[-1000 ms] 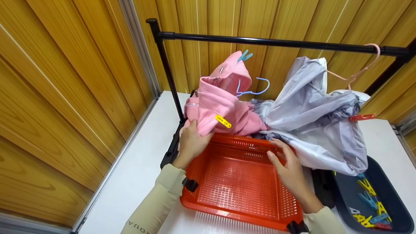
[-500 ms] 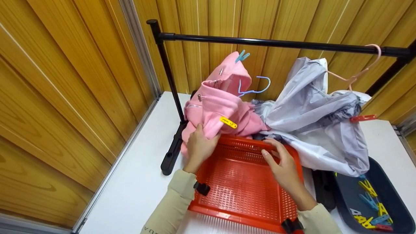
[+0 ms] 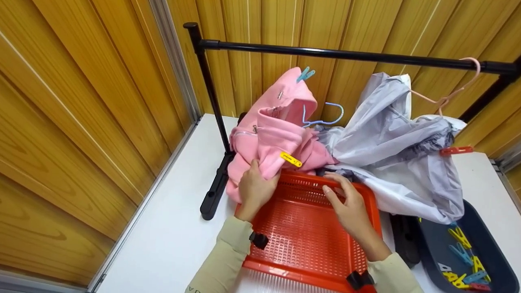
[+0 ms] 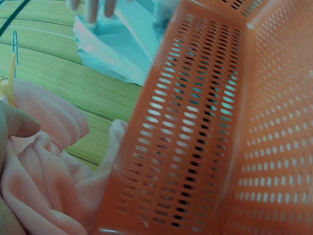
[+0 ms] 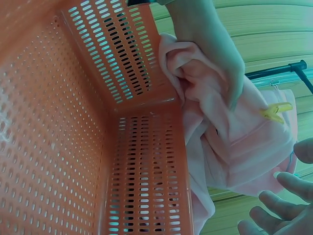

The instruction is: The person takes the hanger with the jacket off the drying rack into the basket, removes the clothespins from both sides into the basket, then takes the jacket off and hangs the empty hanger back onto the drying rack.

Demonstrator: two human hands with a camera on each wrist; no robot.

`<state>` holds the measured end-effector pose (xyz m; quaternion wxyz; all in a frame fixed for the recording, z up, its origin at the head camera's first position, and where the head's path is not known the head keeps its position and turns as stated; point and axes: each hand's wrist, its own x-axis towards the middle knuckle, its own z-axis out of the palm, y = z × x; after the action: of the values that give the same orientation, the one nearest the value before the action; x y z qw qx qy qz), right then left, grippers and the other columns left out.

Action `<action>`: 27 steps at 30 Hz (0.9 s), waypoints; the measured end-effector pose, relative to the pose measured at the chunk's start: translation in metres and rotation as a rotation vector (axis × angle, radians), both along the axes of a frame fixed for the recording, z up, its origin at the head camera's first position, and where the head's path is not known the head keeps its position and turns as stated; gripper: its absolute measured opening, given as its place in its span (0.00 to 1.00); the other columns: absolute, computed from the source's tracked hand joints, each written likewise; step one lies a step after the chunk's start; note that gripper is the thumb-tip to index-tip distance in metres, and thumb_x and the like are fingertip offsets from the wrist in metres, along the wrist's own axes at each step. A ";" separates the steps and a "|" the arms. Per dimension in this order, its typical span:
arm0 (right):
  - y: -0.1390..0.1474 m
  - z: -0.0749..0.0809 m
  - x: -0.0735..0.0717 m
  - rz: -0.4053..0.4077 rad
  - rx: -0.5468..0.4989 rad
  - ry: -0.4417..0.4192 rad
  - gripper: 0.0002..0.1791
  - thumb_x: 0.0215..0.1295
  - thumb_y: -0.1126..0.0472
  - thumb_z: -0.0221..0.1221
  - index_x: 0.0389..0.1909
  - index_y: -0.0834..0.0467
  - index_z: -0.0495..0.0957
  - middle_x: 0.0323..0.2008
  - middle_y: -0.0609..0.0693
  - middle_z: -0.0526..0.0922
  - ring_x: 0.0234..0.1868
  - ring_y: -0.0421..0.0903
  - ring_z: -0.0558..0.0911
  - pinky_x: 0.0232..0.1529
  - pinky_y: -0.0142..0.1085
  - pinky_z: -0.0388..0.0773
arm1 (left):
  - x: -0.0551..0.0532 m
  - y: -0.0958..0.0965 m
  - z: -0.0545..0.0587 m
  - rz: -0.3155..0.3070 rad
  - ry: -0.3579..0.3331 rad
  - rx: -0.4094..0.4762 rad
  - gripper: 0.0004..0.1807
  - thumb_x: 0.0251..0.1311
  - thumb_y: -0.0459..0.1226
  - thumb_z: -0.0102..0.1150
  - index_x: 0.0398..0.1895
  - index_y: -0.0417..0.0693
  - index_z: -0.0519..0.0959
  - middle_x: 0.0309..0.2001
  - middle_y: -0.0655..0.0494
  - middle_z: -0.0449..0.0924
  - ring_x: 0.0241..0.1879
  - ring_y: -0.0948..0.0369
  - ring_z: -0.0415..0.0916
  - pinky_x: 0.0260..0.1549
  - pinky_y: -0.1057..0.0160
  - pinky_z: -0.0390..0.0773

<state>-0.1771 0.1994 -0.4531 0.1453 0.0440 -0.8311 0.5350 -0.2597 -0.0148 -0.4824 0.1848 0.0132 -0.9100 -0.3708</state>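
The left hand (image 3: 257, 188), fingers gripping the pink garment (image 3: 281, 139), has edged rightward with it; the garment is bunched behind the red basket (image 3: 307, 232), not inside. The right hand (image 3: 351, 207), fingers spread, holds nothing.

I list, on my head feed: one left sleeve (image 3: 222, 250), beige, rising toward one o'clock; one left hand (image 3: 257, 185), bare, at six o'clock just below centre, fingers curled in a grip; one right sleeve (image 3: 392, 274), beige, slanting toward eleven o'clock; one right hand (image 3: 348, 205), bare, at four o'clock, fingers parted and lightly bent, thumb apart; on my right-wrist feed, that same hand's fingers fan toward ten o'clock.
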 end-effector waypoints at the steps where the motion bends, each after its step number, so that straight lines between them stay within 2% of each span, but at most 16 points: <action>1: -0.001 0.000 -0.001 0.001 0.001 -0.008 0.17 0.68 0.60 0.57 0.57 0.53 0.75 0.58 0.49 0.78 0.55 0.37 0.78 0.53 0.17 0.70 | 0.000 0.000 -0.001 0.002 -0.003 -0.012 0.32 0.47 0.57 0.67 0.46 0.44 0.73 0.28 0.47 0.80 0.28 0.48 0.80 0.29 0.48 0.76; 5: -0.006 0.002 -0.006 0.013 0.005 -0.046 0.16 0.68 0.57 0.57 0.55 0.52 0.77 0.55 0.49 0.80 0.50 0.32 0.80 0.51 0.20 0.72 | 0.002 0.001 -0.006 0.007 -0.020 -0.051 0.33 0.46 0.57 0.68 0.47 0.45 0.72 0.28 0.47 0.81 0.30 0.48 0.81 0.30 0.49 0.77; 13: -0.017 0.006 -0.021 0.030 0.040 -0.102 0.14 0.69 0.56 0.57 0.53 0.55 0.77 0.52 0.52 0.82 0.49 0.44 0.82 0.48 0.23 0.74 | 0.003 0.001 -0.012 0.021 -0.031 -0.100 0.32 0.42 0.53 0.71 0.47 0.45 0.72 0.29 0.48 0.81 0.30 0.48 0.81 0.30 0.49 0.77; 19: -0.021 0.007 -0.030 0.028 0.051 -0.145 0.14 0.69 0.57 0.57 0.52 0.57 0.77 0.51 0.53 0.83 0.50 0.45 0.81 0.48 0.29 0.76 | 0.005 -0.003 -0.012 0.044 -0.039 -0.089 0.30 0.43 0.53 0.71 0.44 0.46 0.72 0.30 0.47 0.82 0.31 0.47 0.82 0.31 0.49 0.77; 22: -0.022 0.005 -0.033 0.024 0.052 -0.161 0.14 0.69 0.58 0.57 0.52 0.58 0.77 0.50 0.52 0.83 0.50 0.44 0.80 0.49 0.30 0.76 | 0.005 -0.002 -0.013 0.030 -0.051 -0.102 0.31 0.43 0.54 0.70 0.46 0.46 0.72 0.30 0.47 0.82 0.32 0.48 0.82 0.32 0.49 0.77; 27: -0.026 0.000 -0.036 0.033 0.028 -0.184 0.13 0.69 0.57 0.56 0.51 0.57 0.77 0.47 0.52 0.84 0.49 0.45 0.81 0.46 0.25 0.76 | 0.006 0.001 -0.014 0.020 -0.049 -0.127 0.32 0.42 0.54 0.70 0.48 0.45 0.73 0.30 0.47 0.82 0.32 0.48 0.82 0.32 0.49 0.77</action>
<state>-0.2135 0.1734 -0.4536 0.0589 0.0104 -0.8476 0.5273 -0.2534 -0.0142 -0.4966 0.1668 0.0194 -0.9358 -0.3099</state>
